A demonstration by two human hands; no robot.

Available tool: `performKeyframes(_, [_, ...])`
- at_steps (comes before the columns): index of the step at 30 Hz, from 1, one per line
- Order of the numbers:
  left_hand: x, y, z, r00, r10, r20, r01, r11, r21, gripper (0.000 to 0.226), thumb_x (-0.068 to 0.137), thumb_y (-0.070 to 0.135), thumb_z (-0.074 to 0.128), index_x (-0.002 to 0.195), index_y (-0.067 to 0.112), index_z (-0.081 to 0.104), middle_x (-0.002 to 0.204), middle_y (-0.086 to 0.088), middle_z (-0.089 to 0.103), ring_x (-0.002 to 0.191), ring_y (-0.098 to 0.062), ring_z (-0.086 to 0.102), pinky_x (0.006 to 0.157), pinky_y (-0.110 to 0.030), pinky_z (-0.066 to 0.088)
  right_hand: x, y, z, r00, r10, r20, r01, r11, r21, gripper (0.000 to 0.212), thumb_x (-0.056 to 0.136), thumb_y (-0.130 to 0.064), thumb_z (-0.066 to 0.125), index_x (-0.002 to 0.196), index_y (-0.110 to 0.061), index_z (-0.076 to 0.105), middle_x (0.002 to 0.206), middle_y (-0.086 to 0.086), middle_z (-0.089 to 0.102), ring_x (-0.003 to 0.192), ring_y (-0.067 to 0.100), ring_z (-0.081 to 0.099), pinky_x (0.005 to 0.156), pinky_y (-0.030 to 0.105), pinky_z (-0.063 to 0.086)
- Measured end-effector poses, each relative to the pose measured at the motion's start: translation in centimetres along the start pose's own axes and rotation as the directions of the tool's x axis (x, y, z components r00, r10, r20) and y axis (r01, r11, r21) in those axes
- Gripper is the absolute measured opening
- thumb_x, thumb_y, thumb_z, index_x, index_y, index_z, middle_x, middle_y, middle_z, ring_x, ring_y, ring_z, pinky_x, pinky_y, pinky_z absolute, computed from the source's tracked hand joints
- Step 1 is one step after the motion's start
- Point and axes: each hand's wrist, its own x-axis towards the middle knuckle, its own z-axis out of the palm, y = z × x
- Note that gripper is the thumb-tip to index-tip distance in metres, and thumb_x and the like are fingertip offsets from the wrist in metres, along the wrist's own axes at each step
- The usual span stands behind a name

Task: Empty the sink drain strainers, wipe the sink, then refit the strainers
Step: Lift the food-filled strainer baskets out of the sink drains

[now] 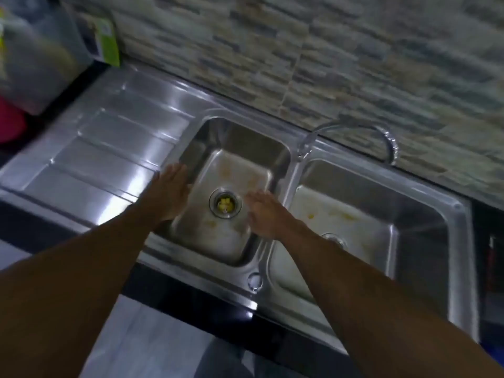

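A double stainless sink (293,173) fills the view. The left basin's drain strainer (225,205) sits in its drain with yellow food scraps in it. Brownish stains mark that basin's floor. My left hand (169,190) is flat and empty over the basin's left rim. My right hand (266,214) reaches in with fingers spread, just right of the strainer, holding nothing. The right basin's strainer (334,239) is partly hidden behind my right forearm; pale residue and yellow bits lie around it.
A ribbed steel drainboard (109,159) lies to the left. A curved tap (354,132) arcs over the divider at the back, below a stone-tile wall. A grey container (41,55), a green box (109,42) and something red (11,124) stand far left.
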Motion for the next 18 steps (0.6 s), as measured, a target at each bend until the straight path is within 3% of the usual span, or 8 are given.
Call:
performKeyframes(4, [-0.4,-5.2,2.3,0.999,-0.003,-0.050,0.001,0.999,-0.044,0.058,0.108,0.030,0.029,0.159,0.005,0.019,0.169,-0.015,0.012,0.157,-0.031,0.006,0.128,-0.050,0.009,2.9,-0.5,2.9,0.995,0.086,0.058,-0.090,0.993,0.075,0.047,0.094,-0.012,0.052,0.141,-0.007,0.050,0.138,0.018,0.055,0.127,0.034,0.052,0.109,0.042,0.043])
performKeyframes(7, [-0.3,-6.7,4.1,0.984,0.082,-0.157,-0.083,0.997,0.004,0.060,0.107,0.034,0.022,0.159,0.005,0.022,0.168,-0.013,0.015,0.157,-0.029,0.008,0.128,-0.049,0.008,5.5,-0.4,5.5,0.976,0.190,0.108,-0.203,0.970,0.134,0.045,0.090,-0.009,0.056,0.136,-0.011,0.056,0.132,0.016,0.060,0.122,0.034,0.058,0.101,0.042,0.051])
performKeyframes(11, [0.3,-7.3,4.8,0.961,0.093,-0.261,-0.094,0.995,0.008,0.059,0.107,0.035,0.023,0.158,0.006,0.027,0.167,-0.013,0.021,0.157,-0.026,0.014,0.128,-0.049,0.014,9.4,-0.6,8.5,0.959,0.232,0.163,-0.254,0.958,0.132,0.036,0.087,-0.011,0.064,0.123,-0.011,0.065,0.123,0.019,0.067,0.115,0.036,0.065,0.096,0.041,0.055])
performKeyframes(14, [0.5,-7.3,4.9,0.954,0.086,-0.288,-0.084,0.996,0.018,0.057,0.107,0.033,0.027,0.157,0.006,0.028,0.166,-0.013,0.022,0.157,-0.027,0.015,0.127,-0.051,0.016,11.5,-1.1,10.6,0.957,0.215,0.195,-0.245,0.959,0.143,0.035,0.094,-0.014,0.058,0.129,-0.011,0.061,0.129,0.020,0.063,0.117,0.038,0.062,0.100,0.044,0.052])
performKeyframes(18, [0.6,-7.2,4.9,0.955,0.090,-0.284,-0.084,0.996,0.035,0.058,0.106,0.032,0.030,0.157,0.006,0.028,0.166,-0.014,0.022,0.157,-0.027,0.015,0.127,-0.050,0.016,13.1,-1.5,12.3,0.969,0.151,0.198,-0.158,0.987,0.020,0.038,0.094,-0.008,0.055,0.132,-0.008,0.061,0.129,0.019,0.063,0.117,0.039,0.062,0.098,0.044,0.053])
